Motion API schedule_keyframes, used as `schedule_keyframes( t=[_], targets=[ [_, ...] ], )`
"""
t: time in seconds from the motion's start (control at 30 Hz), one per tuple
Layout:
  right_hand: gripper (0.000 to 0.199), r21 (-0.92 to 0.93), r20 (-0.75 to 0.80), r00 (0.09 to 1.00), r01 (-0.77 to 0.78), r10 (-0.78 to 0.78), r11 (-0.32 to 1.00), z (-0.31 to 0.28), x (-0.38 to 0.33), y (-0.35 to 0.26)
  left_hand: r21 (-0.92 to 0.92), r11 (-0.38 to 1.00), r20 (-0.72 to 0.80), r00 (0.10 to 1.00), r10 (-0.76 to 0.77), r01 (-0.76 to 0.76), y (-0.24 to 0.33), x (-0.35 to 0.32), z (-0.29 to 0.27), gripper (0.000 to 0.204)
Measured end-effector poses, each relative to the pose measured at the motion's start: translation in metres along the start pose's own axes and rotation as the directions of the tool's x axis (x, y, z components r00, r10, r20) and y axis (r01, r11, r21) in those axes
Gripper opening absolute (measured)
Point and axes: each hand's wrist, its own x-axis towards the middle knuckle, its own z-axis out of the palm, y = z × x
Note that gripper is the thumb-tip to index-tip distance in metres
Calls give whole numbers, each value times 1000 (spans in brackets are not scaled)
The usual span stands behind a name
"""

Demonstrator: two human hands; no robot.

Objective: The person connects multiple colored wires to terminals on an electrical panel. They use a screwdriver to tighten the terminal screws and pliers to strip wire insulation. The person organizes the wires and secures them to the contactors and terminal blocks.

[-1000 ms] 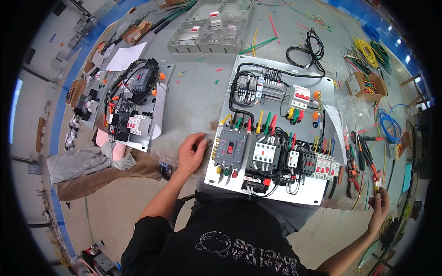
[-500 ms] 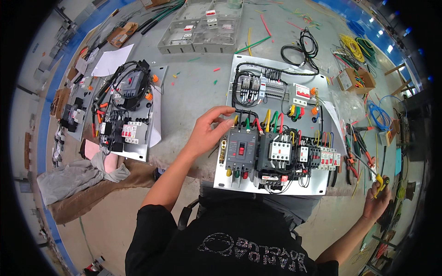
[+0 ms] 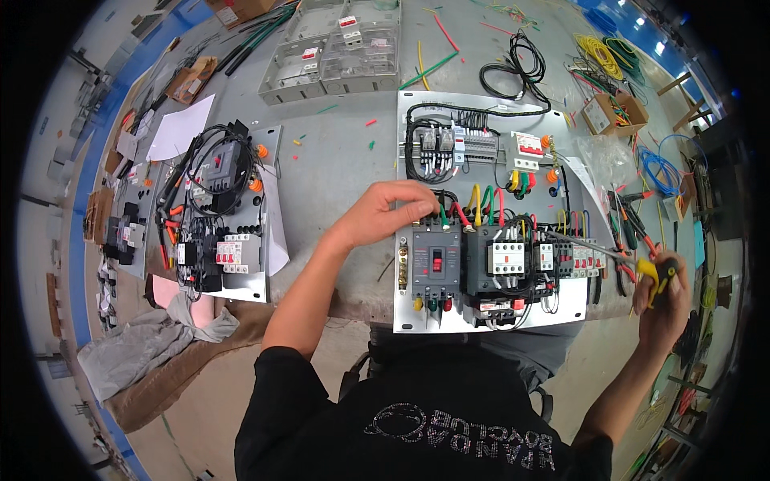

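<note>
A grey counter (image 3: 337, 152) fills the workshop scene, strewn with cut ends of coloured wire and bordered on the person's left by a blue floor strip (image 3: 76, 264). At its centre lies a metal mounting plate (image 3: 413, 317) carrying a dark moulded circuit breaker (image 3: 435, 260), contactors (image 3: 507, 258) and a row of small breakers (image 3: 437, 148), wired in red, yellow, green and black. A second wired panel (image 3: 228, 232) sits well to the left, next to a white sheet of paper (image 3: 180, 127); empty clear-lidded enclosures (image 3: 345, 52) lie at the far edge, a black cable coil (image 3: 513, 68) just beside them. Pliers and cutters (image 3: 630, 212) lie scattered at the right, near a cardboard box (image 3: 613, 112) of wire offcuts. A grey cloth (image 3: 140, 349) is heaped below the counter's near left edge.

The left hand (image 3: 385, 212) rests over the top of the circuit breaker, its fingers (image 3: 421, 204) pinched together on the green and red wires (image 3: 449, 215) at the upper terminals. The right hand (image 3: 662, 293), off the plate's right edge, is closed around a yellow-and-black handled screwdriver (image 3: 654, 272), whose shaft points left toward the plate's right end.

Half a second earlier the left hand hovered with fingers spread above the breaker; it has since drawn them in on the wires. The right hand has risen from lower right, the screwdriver now nearer the plate.
</note>
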Motion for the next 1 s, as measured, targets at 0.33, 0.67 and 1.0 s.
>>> schedule_keyframes(
  t=[0.33,0.67,1.0],
  targets=[
    [30,-457,377,904,-7,200,890,187,111,-26,-153,987,-41,998,-46,39,-17,-1,-11,30],
    [29,-412,411,886,-31,216,911,198,128,-7,-272,962,73,996,59,-37,-27,-8,-20,19],
    [27,-495,449,890,174,79,851,189,124,-19,78,986,182,975,129,-145,2,38,-10,19]
  ],
)
